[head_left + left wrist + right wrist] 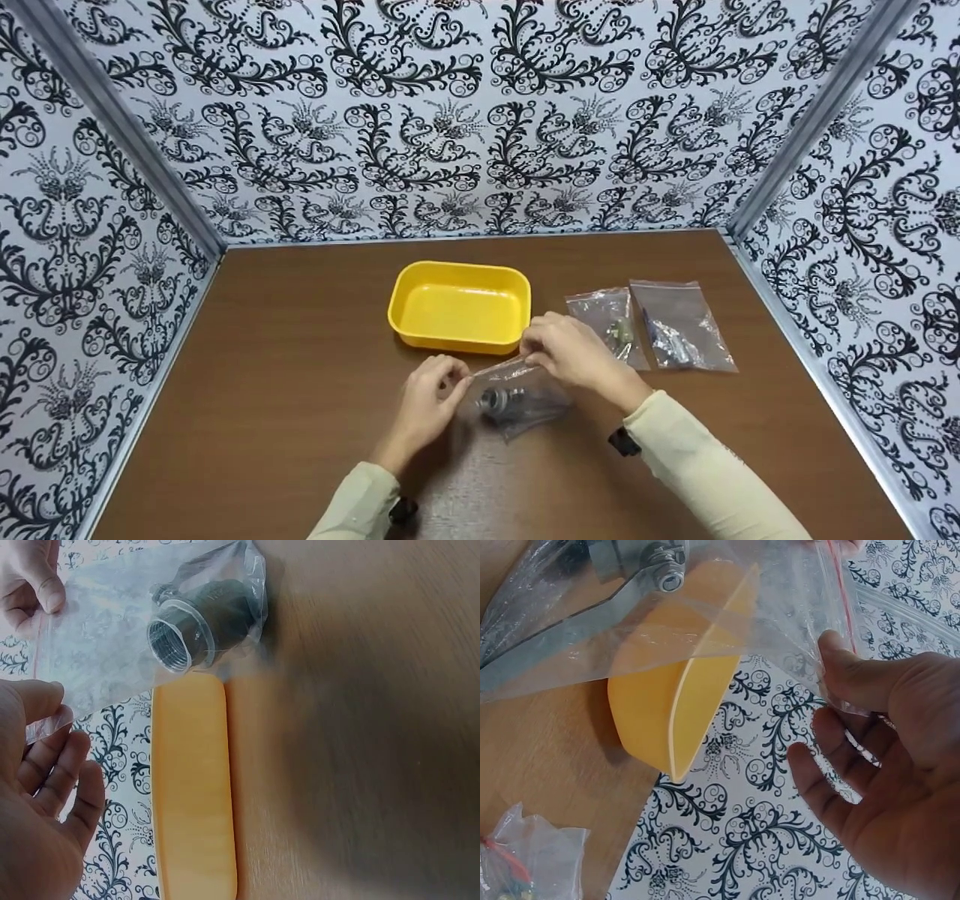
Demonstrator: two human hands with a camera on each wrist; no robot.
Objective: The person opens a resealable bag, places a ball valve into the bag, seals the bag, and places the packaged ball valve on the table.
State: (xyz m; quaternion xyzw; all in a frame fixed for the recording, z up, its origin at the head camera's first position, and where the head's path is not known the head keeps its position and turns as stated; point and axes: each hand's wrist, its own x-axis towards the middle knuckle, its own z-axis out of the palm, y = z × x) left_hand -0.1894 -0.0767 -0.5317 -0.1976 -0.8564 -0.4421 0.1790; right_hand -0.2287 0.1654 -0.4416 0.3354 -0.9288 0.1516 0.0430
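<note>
Between both hands hangs a clear zip bag with a red line along its mouth. Inside it is a metal ball valve with a threaded end, which lies toward the bottom of the bag; its long flat lever and a nut show in the right wrist view. My left hand pinches one top corner of the bag between thumb and finger. At the opposite top corner, my right hand does the same. The bag is held in front of the yellow tray, over the brown table.
A yellow plastic tray stands behind the hands with nothing in it. To the right lie two more zip bags, one with small greenish pieces and one with pale pieces. Patterned walls enclose the table.
</note>
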